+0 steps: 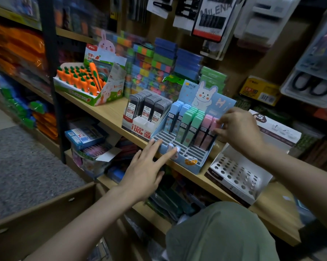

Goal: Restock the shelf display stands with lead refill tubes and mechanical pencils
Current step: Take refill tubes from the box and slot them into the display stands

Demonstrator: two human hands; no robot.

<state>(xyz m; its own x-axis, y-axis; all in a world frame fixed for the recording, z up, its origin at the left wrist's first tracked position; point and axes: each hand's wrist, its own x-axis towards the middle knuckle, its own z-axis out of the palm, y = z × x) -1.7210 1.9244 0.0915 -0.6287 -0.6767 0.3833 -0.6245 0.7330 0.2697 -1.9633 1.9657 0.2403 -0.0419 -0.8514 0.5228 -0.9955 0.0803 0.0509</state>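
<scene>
A light-blue rabbit display stand (pixel 185 162) sits on the wooden shelf (pixel 110 112), holding blue, green and pink lead refill tubes in its back rows; its front slots are bare. My right hand (pixel 238 129) pinches the top of a pink refill tube (pixel 208 132) at the stand's right side. My left hand (pixel 147 164) lies flat with straight fingers against the stand's front left edge. To the left stands a white box of black 0.7 lead refill tubes (pixel 145 108). A white pencil stand with round holes (pixel 236 174) lies to the right, with nothing in its holes.
An orange carrot-pen display (pixel 79 81) stands at the shelf's left. Stacked coloured note pads (pixel 155 68) fill the back. Packaged scissors (pixel 313 85) and other goods hang above right. An open cardboard box (pixel 42 210) is at lower left. My green-clad knee (pixel 221 234) is below.
</scene>
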